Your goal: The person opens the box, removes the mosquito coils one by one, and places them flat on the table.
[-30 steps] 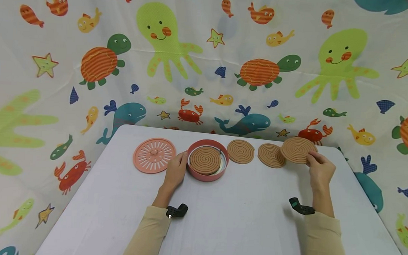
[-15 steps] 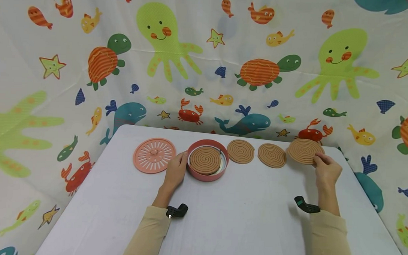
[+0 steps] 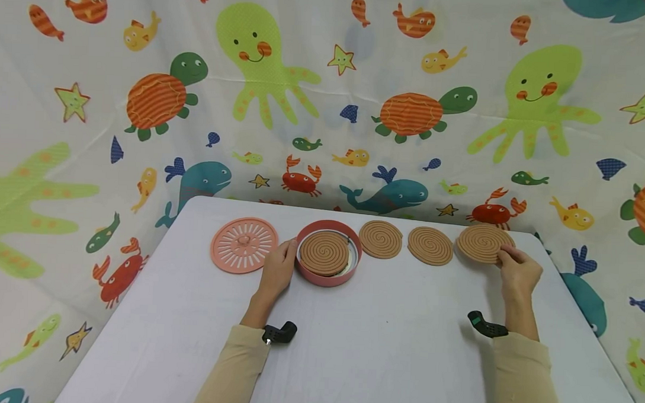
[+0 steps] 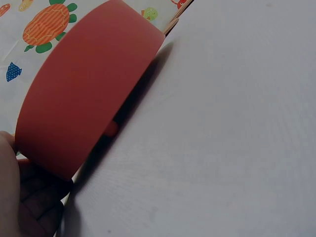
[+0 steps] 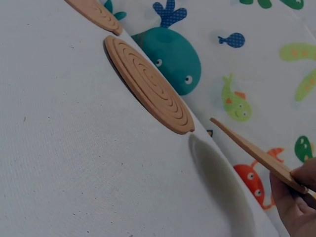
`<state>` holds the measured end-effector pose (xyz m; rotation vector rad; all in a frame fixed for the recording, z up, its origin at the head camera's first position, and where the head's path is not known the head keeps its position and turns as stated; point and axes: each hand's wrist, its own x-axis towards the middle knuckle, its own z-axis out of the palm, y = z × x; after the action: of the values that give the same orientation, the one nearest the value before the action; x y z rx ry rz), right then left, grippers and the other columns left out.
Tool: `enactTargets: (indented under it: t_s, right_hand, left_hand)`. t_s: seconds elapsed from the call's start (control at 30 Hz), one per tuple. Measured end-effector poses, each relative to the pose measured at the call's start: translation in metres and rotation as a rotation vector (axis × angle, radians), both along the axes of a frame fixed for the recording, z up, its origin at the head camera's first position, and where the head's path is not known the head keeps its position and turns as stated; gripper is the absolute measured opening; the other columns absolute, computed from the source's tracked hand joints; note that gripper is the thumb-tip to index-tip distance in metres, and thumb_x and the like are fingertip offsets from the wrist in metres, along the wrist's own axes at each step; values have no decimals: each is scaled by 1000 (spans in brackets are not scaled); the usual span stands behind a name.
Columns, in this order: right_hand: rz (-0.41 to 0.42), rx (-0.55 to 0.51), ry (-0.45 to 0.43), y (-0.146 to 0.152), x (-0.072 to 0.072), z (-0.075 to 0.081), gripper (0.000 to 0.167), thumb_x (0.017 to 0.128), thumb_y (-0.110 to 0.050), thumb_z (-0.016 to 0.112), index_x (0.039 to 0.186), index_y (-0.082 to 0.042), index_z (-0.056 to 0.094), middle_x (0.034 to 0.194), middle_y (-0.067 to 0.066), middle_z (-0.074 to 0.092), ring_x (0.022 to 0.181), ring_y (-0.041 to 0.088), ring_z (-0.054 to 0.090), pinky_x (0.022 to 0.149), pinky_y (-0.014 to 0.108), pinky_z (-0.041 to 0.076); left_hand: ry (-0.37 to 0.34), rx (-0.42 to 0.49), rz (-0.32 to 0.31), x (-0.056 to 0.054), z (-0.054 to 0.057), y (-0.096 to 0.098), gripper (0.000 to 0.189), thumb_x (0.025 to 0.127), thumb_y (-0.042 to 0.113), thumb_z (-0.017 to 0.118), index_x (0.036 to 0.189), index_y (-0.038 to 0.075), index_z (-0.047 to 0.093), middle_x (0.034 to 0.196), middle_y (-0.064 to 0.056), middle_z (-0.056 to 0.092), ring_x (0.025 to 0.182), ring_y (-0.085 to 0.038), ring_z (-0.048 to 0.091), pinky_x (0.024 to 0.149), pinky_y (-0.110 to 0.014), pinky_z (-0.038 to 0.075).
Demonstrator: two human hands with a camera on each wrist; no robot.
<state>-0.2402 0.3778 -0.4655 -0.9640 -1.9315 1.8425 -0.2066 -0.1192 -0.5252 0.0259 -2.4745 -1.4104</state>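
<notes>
My left hand (image 3: 277, 267) grips the left side of a round red mosquito coil box (image 3: 327, 280); in the left wrist view its fingers reach to the lower edge of the box's wall (image 4: 89, 89). A brown spiral mosquito coil (image 3: 323, 252) lies inside the box. At the right, my right hand (image 3: 520, 272) pinches another mosquito coil (image 3: 480, 242) by its near right edge. The right wrist view shows this held coil (image 5: 254, 152) lifted, its shadow on the table below. Two more coils, a middle one (image 3: 380, 240) and a right one (image 3: 430, 246), lie flat between the hands.
A pink slotted lid (image 3: 230, 251) with a small knob lies left of the box. Everything rests on a white table (image 3: 381, 358). Behind its far edge hangs a curtain (image 3: 312, 47) printed with sea animals.
My right hand has moved a little to the right with the held coil, away from the right coil on the table, and the held coil has come slightly lower. The left hand and box have stayed put.
</notes>
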Motion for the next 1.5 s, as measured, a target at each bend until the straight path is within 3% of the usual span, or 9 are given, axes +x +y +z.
enactTargets:
  t_s: [0.3,0.73,0.97,1.03,1.23,1.4,1.5]
  right_hand:
    - [1,34,-71,5,-3,-3,37,99,-11,60,135,-8,63,97,-12,54,80,1,57,59,4,50]
    - [-7,29,-87,11,-3,-9,31,97,-9,62,127,-10,69,95,-13,53,84,1,54,61,4,49]
    - [40,125,-130,16,-3,-13,28,98,-11,62,125,-9,68,94,-14,53,83,-1,52,63,6,48]
    - [62,153,-151,18,-3,-14,30,98,-14,61,127,-9,67,96,-14,54,83,-2,51,63,6,47]
    - [122,242,-241,22,-1,-16,38,101,-26,58,136,-12,62,121,-4,57,102,6,51,70,9,43]
    - [157,238,-261,24,0,-15,39,101,-28,59,135,-11,62,100,-14,54,89,2,52,63,10,45]
    - [169,240,-259,24,0,-14,41,101,-27,59,137,-8,60,98,-14,54,82,0,52,60,9,47]
  left_hand:
    - [1,-4,0,-1,0,0,43,107,36,44,130,8,67,128,-13,70,126,-29,62,106,-49,50]
    - [-1,2,2,-1,0,0,43,107,36,44,130,8,67,128,-13,70,127,-28,62,106,-49,50]
    - [-9,2,-8,-1,1,-1,43,107,36,43,131,7,67,129,-13,69,128,-28,61,107,-48,49]
    - [-9,0,-11,-1,1,-1,43,107,35,43,131,7,67,129,-13,69,128,-29,61,108,-48,49]
    - [-18,1,-11,-1,0,-1,43,107,36,43,130,9,67,129,-13,69,128,-28,61,108,-48,49]
    - [-14,4,-11,0,0,-1,44,107,37,43,131,8,66,130,-13,69,129,-28,61,109,-48,49]
    - [-12,4,-11,0,1,-1,44,107,36,43,131,7,66,130,-14,68,129,-29,60,108,-49,48]
